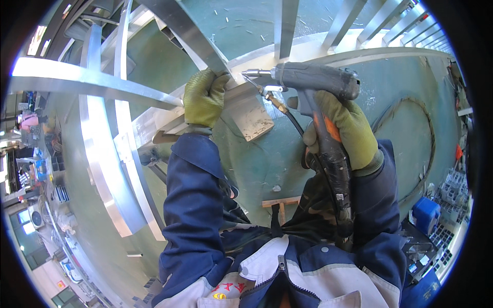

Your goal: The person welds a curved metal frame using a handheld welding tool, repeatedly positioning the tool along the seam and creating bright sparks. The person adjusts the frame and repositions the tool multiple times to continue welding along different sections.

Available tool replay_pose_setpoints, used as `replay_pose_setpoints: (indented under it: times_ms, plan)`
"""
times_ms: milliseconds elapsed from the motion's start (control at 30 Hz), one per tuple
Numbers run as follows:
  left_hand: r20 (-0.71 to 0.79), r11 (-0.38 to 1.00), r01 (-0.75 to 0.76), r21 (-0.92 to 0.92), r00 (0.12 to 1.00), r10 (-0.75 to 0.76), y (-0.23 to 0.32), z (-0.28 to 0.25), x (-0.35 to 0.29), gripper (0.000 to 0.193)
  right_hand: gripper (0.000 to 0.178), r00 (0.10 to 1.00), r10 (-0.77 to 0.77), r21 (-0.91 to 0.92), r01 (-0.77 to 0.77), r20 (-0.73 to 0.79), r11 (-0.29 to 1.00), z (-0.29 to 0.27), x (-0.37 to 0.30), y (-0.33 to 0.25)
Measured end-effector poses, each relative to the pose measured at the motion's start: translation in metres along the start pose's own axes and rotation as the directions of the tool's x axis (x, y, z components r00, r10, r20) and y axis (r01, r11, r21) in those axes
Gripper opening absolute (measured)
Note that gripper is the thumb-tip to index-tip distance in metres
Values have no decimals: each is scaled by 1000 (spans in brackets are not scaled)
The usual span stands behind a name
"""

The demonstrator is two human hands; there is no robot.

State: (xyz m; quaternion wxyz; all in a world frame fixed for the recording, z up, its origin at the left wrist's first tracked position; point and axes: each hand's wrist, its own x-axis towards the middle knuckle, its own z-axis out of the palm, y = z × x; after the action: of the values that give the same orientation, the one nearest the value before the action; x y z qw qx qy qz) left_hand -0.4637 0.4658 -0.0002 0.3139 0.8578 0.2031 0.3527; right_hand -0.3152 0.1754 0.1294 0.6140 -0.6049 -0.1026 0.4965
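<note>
My right hand (354,128), in a yellow-green work glove, grips a black pistol-shaped welding gun (318,79) with orange trim. Its metal nozzle (257,73) points left, close to a joint of silvery metal bars. Below the nozzle runs a thin feed tube with a brass fitting (276,101), and a dark hose hangs down along the handle. My left hand (204,97), gloved alike, has its fingers curled against the lower end of a slanting metal bar (187,31), just left of the nozzle tip. Its exact hold is partly hidden by the glove.
A long metal rail (354,45) with several upright bars curves away to the far right. More long bars (97,154) stand at the left. A block (254,123) sits under the joint. On the green floor lie a coiled hose (431,133) and a blue container (425,215) at right.
</note>
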Motion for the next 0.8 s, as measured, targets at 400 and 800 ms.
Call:
replay_pose_setpoints:
  times_ms: [400, 800]
  plan:
    - [-61, 992, 20, -127, 998, -28, -1, 10, -1, 7, 43, 993, -47, 142, 31, 113, 989, -1, 11, 7]
    - [-67, 994, 21, -103, 997, -28, -8, 10, -2, 5, 43, 986, -41, 117, 23, 159, 993, -2, 14, 7]
